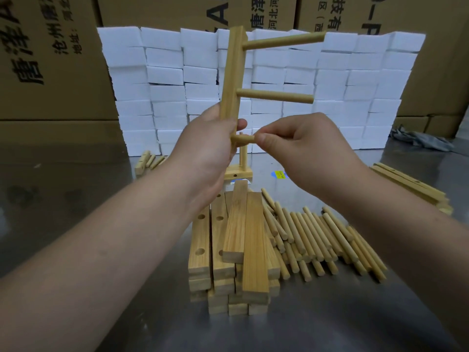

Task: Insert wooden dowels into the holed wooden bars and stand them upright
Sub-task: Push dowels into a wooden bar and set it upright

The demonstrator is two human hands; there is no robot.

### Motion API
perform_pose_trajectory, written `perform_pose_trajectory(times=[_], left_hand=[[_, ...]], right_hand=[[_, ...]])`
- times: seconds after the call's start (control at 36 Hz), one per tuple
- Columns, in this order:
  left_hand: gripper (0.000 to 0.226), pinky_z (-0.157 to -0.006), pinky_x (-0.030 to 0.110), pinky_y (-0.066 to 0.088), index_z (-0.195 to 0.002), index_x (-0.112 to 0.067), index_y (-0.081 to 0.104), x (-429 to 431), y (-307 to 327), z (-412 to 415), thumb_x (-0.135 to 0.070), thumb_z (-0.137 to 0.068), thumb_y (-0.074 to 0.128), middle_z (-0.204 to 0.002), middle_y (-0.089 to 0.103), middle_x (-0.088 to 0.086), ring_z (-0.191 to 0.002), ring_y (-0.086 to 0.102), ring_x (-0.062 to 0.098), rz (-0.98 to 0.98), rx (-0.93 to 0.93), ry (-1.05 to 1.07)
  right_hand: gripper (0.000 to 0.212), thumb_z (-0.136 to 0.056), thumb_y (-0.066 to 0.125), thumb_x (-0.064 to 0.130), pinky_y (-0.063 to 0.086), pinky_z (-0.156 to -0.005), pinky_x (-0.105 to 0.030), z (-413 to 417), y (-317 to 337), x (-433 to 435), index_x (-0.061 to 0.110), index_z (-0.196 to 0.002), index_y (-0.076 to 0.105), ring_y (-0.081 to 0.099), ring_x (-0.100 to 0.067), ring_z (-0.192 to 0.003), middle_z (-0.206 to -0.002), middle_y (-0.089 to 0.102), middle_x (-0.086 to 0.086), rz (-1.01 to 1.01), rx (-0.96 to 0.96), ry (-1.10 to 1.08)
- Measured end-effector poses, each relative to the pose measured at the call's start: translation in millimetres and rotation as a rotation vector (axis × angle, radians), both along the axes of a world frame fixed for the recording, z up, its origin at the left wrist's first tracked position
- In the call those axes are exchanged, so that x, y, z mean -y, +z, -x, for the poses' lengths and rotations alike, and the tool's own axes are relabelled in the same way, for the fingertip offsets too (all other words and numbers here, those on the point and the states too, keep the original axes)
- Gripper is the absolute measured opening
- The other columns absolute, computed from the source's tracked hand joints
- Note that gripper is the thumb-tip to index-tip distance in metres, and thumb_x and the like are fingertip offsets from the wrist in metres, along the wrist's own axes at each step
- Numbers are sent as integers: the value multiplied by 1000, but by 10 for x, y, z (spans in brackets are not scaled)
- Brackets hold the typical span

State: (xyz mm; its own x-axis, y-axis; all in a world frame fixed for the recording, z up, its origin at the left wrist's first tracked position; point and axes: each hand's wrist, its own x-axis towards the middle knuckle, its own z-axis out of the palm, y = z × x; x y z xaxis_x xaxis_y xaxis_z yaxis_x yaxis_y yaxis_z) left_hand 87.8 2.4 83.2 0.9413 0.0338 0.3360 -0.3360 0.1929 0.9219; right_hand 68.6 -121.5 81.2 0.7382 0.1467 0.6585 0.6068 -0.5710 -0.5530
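Observation:
My left hand (212, 146) grips the lower part of a holed wooden bar (232, 72) held upright in the air. Two dowels stick out of it to the right, the top dowel (284, 40) and the middle dowel (275, 95). My right hand (302, 146) pinches a third dowel (243, 138) whose left end sits in the bar's lowest hole. Below lies a stack of holed bars (228, 250), with a heap of loose dowels (319, 242) to its right. Behind my hands a finished bar (238, 171) stands on the table with a dowel pointing up.
The steel table (76, 212) carries more bars at the right edge (408, 185) and a few pieces at the back left (147, 162). A wall of white foam blocks (355, 97) and cardboard boxes (50, 59) close the back. A grey cloth (418, 139) lies far right.

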Motion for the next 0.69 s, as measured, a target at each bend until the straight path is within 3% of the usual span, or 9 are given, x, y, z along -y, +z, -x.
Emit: perform_pose_trajectory(times=[0.06,0.14,0.19,0.28,0.44,0.5,0.56,0.64,0.69], left_hand=[[28,-81,23,51,-109,-28,55,-3,-1,3,-7,-95,43,-94,61,-1,-84,63,15,-54,41,3],[36,-75,25,55,-129,-23,45,-32,4,-32,-11,-95,46,-93,66,0,-69,67,11,-73,33,39],[22,-71,28,55,-115,-14,52,-46,17,-53,-10,-95,46,-85,66,1,-60,65,10,-43,-13,66],[13,-60,26,57,-92,-12,53,-89,36,-86,-12,-97,42,-79,65,6,-51,65,11,82,-133,53],[23,-50,27,57,-109,-3,54,-278,106,-130,-14,-98,37,-97,70,18,-52,66,16,247,-278,-29],[23,-50,27,57,-103,-3,55,-315,126,-116,-15,-98,35,-92,71,19,-54,67,16,241,-299,-88],[24,-47,25,54,-95,-3,55,-330,131,-108,-15,-99,34,-85,71,20,-56,68,18,216,-332,-131],[29,-41,22,51,-80,-3,54,-326,132,-98,-14,-99,35,-78,70,22,-47,66,16,181,-383,-176],[31,-40,22,51,-79,-1,55,-329,128,-91,-14,-98,35,-81,70,24,-46,65,15,147,-408,-214]], right_hand=[[32,-88,58,26,37,-38,-19,-12,23,27,40,-59,59,50,-10,-44,-57,62,-1,-16,-27,6],[10,-86,59,34,41,-50,-15,-29,74,65,36,-79,66,48,3,-44,-48,54,15,-63,-68,19],[16,-83,58,43,46,-54,-24,-13,108,73,31,-92,64,54,0,-46,-49,56,12,-150,-141,97],[23,-78,49,48,52,-52,-26,16,149,84,29,-85,61,59,-13,-46,-52,62,1,-294,-210,234],[17,-81,50,25,42,-47,-21,-168,134,207,18,-71,62,47,-9,-37,-44,55,7,-395,-175,-1],[15,-84,50,17,45,-52,-25,-247,102,251,17,-74,61,49,-7,-38,-53,58,7,-384,-220,-83],[11,-87,51,15,50,-56,-25,-316,61,285,15,-90,61,55,-7,-49,-72,61,3,-397,-297,-93],[46,-87,58,23,56,-73,-30,-372,11,301,15,-130,46,64,-12,-72,-89,62,2,-413,-381,-75],[57,-86,61,24,55,-81,-32,-379,-15,288,14,-138,40,66,-13,-77,-93,63,2,-377,-378,-53]])
